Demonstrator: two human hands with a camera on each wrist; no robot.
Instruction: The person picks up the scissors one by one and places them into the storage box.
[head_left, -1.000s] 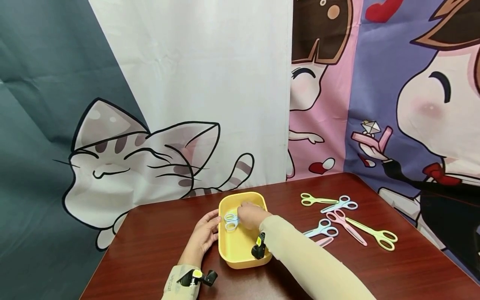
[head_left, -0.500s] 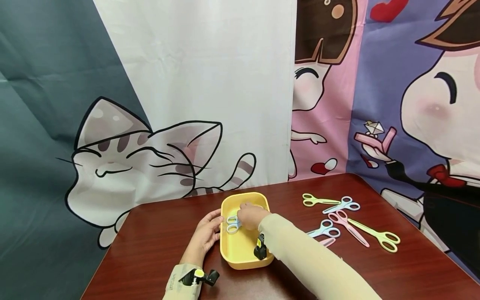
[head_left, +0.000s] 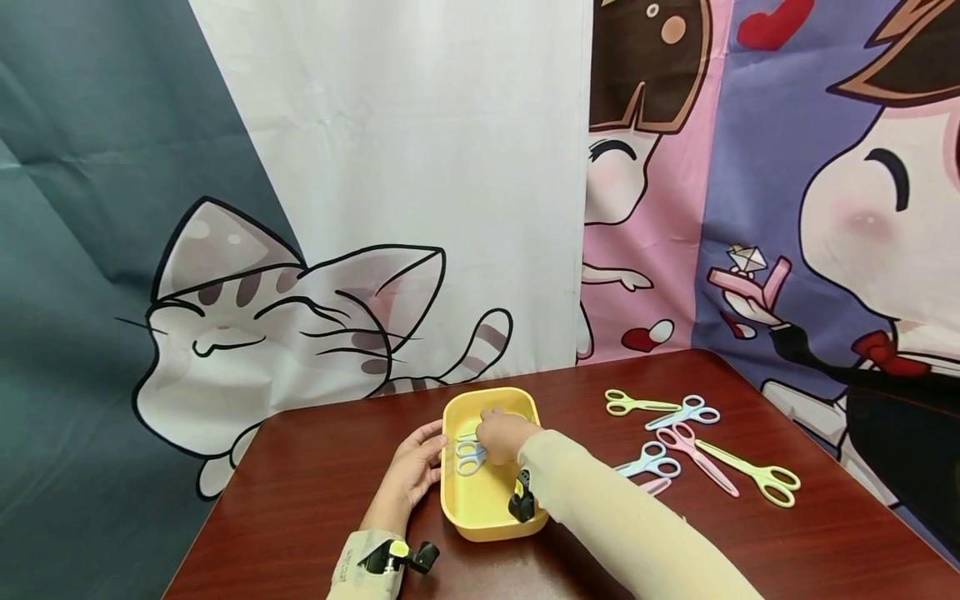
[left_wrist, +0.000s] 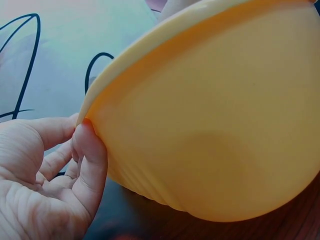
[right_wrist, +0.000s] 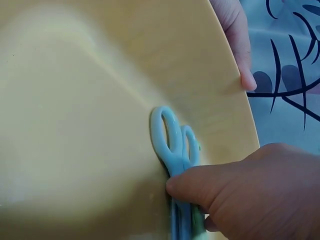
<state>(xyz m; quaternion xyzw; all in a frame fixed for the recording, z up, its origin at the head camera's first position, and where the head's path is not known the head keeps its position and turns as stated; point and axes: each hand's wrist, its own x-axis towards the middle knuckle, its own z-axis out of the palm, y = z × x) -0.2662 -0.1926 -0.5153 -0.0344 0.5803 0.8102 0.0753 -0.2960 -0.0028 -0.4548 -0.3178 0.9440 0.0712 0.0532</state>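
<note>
A yellow plastic bin [head_left: 480, 512] stands on the table, seen in all three views. My left hand [head_left: 415, 467] holds its left side; in the left wrist view, thumb and fingers [left_wrist: 92, 165] pinch the rim. My right hand [head_left: 504, 435] reaches inside the bin and grips light-blue scissors [right_wrist: 172, 157], thumb across them just below the handle loops. Both loops [head_left: 470, 458] point left in the head view. Something green [right_wrist: 198, 222] lies beside the blue blades, mostly hidden by my right hand. The blade tips are out of sight.
On the dark red table [head_left: 322, 475], right of the bin, lie green scissors [head_left: 637, 405], blue scissors [head_left: 686, 412], pink scissors [head_left: 697, 458], another green pair [head_left: 750, 472] and another blue pair [head_left: 651, 461]. A pink piece [head_left: 655, 486] is partly covered by the right sleeve. A printed cloth hangs behind.
Inside the bin, the blue scissors' loops have shifted slightly right and down with my right hand's small movement. My left hand stays on the rim.
</note>
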